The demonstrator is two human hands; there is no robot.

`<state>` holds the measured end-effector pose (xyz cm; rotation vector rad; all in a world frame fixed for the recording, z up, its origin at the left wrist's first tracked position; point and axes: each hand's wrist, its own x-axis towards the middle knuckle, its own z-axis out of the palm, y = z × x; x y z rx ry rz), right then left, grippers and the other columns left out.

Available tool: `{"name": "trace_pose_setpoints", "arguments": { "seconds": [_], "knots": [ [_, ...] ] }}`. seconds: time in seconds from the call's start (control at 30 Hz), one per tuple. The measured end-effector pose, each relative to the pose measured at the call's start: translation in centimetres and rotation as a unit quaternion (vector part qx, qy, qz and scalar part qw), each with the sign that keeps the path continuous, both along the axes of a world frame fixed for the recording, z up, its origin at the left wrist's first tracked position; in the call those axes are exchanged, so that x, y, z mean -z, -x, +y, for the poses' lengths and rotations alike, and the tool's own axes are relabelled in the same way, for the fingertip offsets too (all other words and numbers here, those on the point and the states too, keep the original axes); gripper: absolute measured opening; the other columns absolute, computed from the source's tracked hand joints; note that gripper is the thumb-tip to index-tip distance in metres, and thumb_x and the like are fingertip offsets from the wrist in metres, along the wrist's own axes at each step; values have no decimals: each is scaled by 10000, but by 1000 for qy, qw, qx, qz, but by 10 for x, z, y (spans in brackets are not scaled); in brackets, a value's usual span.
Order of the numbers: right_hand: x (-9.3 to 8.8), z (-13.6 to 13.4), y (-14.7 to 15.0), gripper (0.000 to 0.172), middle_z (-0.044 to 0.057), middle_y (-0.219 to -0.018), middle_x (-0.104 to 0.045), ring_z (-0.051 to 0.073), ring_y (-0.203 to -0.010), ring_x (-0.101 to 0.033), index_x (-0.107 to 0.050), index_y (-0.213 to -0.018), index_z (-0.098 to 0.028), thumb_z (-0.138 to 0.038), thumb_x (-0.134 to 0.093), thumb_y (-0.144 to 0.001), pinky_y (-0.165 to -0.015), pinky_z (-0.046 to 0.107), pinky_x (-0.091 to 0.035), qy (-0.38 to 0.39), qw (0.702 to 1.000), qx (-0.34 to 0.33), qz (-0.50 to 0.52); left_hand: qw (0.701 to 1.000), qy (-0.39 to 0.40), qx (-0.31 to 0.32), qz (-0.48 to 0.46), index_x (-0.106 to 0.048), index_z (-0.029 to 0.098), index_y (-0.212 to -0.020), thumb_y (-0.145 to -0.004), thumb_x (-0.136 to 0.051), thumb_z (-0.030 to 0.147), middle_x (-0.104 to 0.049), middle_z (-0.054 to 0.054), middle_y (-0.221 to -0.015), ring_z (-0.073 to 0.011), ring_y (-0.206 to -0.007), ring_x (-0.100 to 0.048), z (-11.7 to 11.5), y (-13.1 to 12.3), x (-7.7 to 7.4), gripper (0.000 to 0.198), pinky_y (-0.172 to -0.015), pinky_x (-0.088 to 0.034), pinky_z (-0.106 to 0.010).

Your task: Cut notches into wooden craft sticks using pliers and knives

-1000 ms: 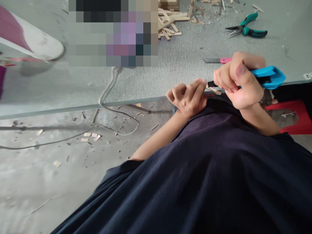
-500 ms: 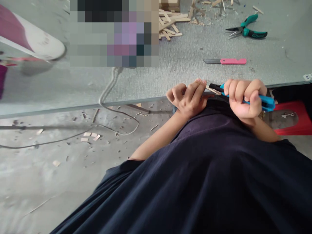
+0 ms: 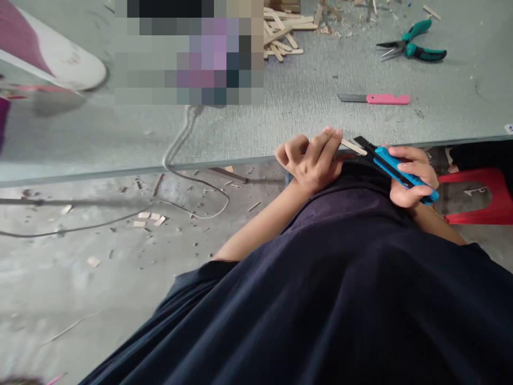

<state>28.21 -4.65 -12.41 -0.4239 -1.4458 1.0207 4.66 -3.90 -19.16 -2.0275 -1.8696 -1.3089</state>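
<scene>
At the table's front edge, my left hand (image 3: 310, 160) pinches a thin wooden stick (image 3: 355, 147), whose free end points right. My right hand (image 3: 414, 176) is closed round a blue and black utility knife (image 3: 401, 167). The knife's dark tip lies close to the stick's free end; I cannot tell whether they touch. Beyond my hands, a pink-handled knife (image 3: 388, 99) lies flat on the table (image 3: 240, 136). Behind it, green-handled pliers (image 3: 412, 48) rest with their jaws apart.
Several loose wooden sticks (image 3: 286, 37) are piled at the back. A white cable (image 3: 176, 139) hangs over the edge to the littered floor (image 3: 132, 278). A pink and white object (image 3: 60, 53) stands at the left. Below the table at the right is a red stool (image 3: 499, 195).
The utility knife has turned to a steeper slant and drawn slightly away from the stick. My right hand has shifted lower, its fingers looser. My left hand keeps its pinch.
</scene>
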Motion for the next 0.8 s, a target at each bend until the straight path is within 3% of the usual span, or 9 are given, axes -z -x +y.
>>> {"name": "trace_pose_setpoints", "arguments": {
  "seconds": [0.1, 0.2, 0.27, 0.33, 0.37, 0.47, 0.53, 0.63, 0.8],
  "knots": [
    [-25, -6, -2, 670, 52, -847, -675, 301, -950, -808, -527, -816, -285, -909, -667, -1016, -798, 507, -692, -7, 1000, -11, 24, 1000, -6, -1, 7, -836, 444, -1451, -895, -775, 906, -896, -95, -1414, -481, -1264, -691, -1, 1, -1, 725, -1149, -342, -687],
    [-62, -5, -2, 579, 13, -720, -589, 237, -740, -729, -532, -830, -288, -786, -652, -1098, -727, 447, -642, -16, 997, -24, 65, 1000, -10, -9, 12, -849, 442, -1428, -902, -764, 917, -903, -90, -1395, -464, -1219, -701, -2, 1, -2, 714, -1141, -346, -680],
    [-85, 1, 3, 544, -40, -610, -432, 153, -541, -536, -503, -797, -282, -678, -696, -1116, -641, 376, -565, -21, 995, -25, 90, 1000, -11, -18, 14, -858, 434, -1409, -938, -751, 879, -908, -86, -1382, -449, -1203, -705, -3, 0, -4, 658, -1132, -358, -669],
    [-103, 9, 14, 610, -79, -522, -222, 101, -409, -275, -400, -744, -270, -669, -629, -1144, -522, 315, -440, -85, 988, -52, 116, 1000, -8, -26, 11, -865, 423, -1392, -973, -734, 829, -913, -87, -1370, -440, -1195, -706, -4, -1, -6, 599, -1124, -368, -665],
    [-108, 13, 20, 644, -81, -509, -192, 101, -399, -231, -356, -730, -266, -683, -634, -1133, -509, 312, -419, -100, 987, -70, 106, 1000, 0, -26, 8, -866, 421, -1388, -981, -725, 818, -912, -89, -1372, -441, -1195, -708, -4, -1, -8, 586, -1122, -370, -668],
    [-111, 19, 39, 717, -85, -516, -209, 96, -423, -209, -304, -710, -258, -695, -738, -1077, -523, 311, -385, -44, 992, -81, 81, 998, 57, -10, -11, -863, 422, -1396, -973, -701, 853, -888, -107, -1432, -464, -1226, -708, -6, -3, -15, 625, -1130, -365, -685],
    [-107, 22, 48, 748, -95, -502, -170, 87, -409, -135, -278, -706, -263, -757, -699, -1078, -489, 306, -327, -54, 989, -71, 118, 996, 83, -3, -24, -870, 418, -1385, -963, -690, 877, -875, -108, -1463, -472, -1232, -703, -7, -3, -19, 649, -1136, -362, -691],
    [-101, 24, 56, 777, -104, -482, -109, 85, -401, -39, -223, -707, -266, -804, -644, -1079, -450, 313, -298, -76, 985, -43, 148, 998, 55, -13, -28, -891, 413, -1348, -926, -725, 887, -888, -90, -1439, -462, -1209, -689, -7, -3, -20, 657, -1131, -369, -679],
    [-104, 24, 59, 740, -96, -484, -189, 87, -411, -86, -249, -712, -256, -709, -697, -1090, -473, 306, -317, -76, 986, -75, 125, 998, 47, -20, -21, -883, 433, -1367, -985, -706, 790, -891, -81, -1429, -461, -1238, -688, -7, -3, -15, 552, -1135, -365, -673]
  ]
}}
